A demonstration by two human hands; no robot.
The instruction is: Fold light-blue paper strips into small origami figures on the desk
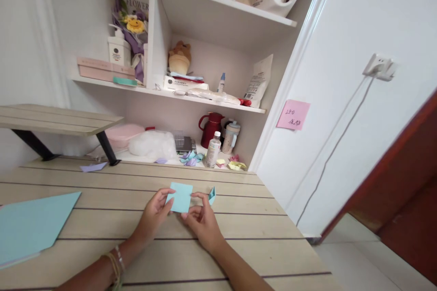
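Observation:
Between my two hands is a small light-blue square of paper, raised a little over the slatted wooden table. My left hand pinches its left edge between thumb and fingers. On the other side, my right hand grips the lower right corner with the thumb, its index finger at the right edge. Just beyond the right hand lies a small folded blue paper piece. Whether the square has more than one layer I cannot tell.
Large blue sheets lie at the table's left. A purple paper piece rests by the black leg of a raised stand. Along the back are a clear bottle, a red jug, a tumbler and folded paper pieces.

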